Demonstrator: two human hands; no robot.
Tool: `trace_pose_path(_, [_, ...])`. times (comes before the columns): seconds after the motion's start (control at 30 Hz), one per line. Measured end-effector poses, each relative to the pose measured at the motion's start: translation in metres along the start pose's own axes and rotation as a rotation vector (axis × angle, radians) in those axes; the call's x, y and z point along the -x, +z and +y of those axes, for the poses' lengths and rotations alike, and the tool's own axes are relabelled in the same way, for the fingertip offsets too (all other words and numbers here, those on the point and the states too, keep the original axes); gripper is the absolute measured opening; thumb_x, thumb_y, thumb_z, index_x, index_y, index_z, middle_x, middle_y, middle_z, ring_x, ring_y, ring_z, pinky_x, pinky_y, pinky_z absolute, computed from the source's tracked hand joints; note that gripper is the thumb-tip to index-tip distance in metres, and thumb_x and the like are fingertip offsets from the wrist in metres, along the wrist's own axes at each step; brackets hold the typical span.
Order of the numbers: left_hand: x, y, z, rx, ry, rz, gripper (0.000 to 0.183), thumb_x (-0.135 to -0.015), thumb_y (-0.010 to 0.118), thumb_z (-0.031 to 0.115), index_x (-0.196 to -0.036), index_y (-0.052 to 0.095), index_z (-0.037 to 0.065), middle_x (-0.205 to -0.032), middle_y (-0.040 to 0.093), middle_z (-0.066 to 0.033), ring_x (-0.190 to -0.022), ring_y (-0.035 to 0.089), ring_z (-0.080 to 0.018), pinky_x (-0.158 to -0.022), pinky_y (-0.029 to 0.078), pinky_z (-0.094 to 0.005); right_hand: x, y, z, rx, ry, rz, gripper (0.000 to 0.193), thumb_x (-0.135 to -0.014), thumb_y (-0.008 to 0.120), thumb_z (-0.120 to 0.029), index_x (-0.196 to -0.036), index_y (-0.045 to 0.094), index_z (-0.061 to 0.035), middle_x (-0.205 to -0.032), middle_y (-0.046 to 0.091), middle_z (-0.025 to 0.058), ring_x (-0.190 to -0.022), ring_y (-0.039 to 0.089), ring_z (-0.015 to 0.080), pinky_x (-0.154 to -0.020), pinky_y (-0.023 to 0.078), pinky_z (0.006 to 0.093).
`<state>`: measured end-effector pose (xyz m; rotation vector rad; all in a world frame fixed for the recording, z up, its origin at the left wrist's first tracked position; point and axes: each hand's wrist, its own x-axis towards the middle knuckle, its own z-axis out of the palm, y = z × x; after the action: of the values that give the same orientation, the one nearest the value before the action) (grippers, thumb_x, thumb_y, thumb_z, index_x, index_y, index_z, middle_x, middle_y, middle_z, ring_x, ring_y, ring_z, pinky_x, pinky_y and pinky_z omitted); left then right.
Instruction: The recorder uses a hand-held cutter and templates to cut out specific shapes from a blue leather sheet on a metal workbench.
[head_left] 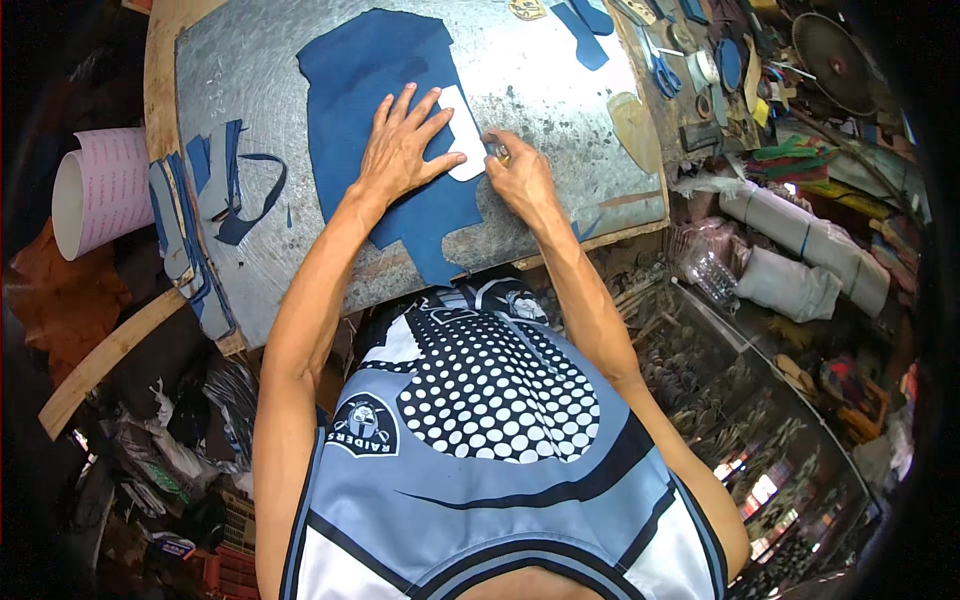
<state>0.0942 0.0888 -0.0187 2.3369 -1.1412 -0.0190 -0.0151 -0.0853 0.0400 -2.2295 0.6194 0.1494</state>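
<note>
A sheet of blue material (365, 75), like leather or cloth, lies on the metal-topped table (240, 85). On its right part rests a white flat template (464, 135), long and narrow. My left hand (405, 145) is pressed flat with fingers spread, the palm on the blue sheet and the thumb and some fingertips on the template. Beside the template's right edge, my right hand (522, 180) is closed around a small dark and yellowish tool (497, 150). Most of that tool is hidden by the fingers, so its kind and tip cannot be made out.
Blue offcuts (215, 180) lie along the table's left edge, with more blue cut pieces (583, 30) at the far right. Blue-handled scissors (664, 75) and tape rolls (703, 68) crowd the right side. A rolled printed sheet (105, 190) stands left; wrapped rolls (800, 235) lie right.
</note>
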Motion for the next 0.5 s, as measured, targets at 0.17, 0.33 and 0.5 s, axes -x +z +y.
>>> trace_pose_path(0.17, [-0.001,0.001,0.001,-0.023,0.003,-0.036,0.067,-0.083,0.066,0.061,-0.133,0.061,0.017,-0.153,0.043,-0.0077,-0.146,0.027,-0.0362,-0.119,0.018,-0.0543,0.0,0.001,0.004,-0.106,0.072,-0.023,0.038,-0.084,0.061,-0.014,-0.122,0.065,-0.0078,-0.095,0.07,0.0244,-0.088,0.069,0.0392,-0.078,0.053,0.0439])
trace_pose_path(0.33, [0.0,0.002,0.0,-0.051,0.013,-0.052,0.064,-0.088,0.06,0.059,-0.136,0.059,0.018,-0.154,0.041,-0.0062,-0.146,0.025,-0.0366,-0.12,0.017,-0.0544,0.001,0.009,0.012,-0.091,0.012,0.04,0.036,-0.084,0.059,-0.014,-0.119,0.067,-0.0065,-0.085,0.069,0.0241,-0.081,0.07,0.0372,-0.074,0.053,0.0434])
trace_pose_path(0.5, [0.001,0.001,0.001,-0.05,0.016,-0.059,0.059,-0.091,0.058,0.054,-0.137,0.058,0.017,-0.154,0.041,-0.0069,-0.146,0.026,-0.0373,-0.119,0.017,-0.0547,0.004,0.007,0.006,-0.073,0.012,0.039,0.035,-0.085,0.059,-0.015,-0.117,0.068,-0.0048,-0.083,0.068,0.025,-0.078,0.069,0.0395,-0.072,0.054,0.0449])
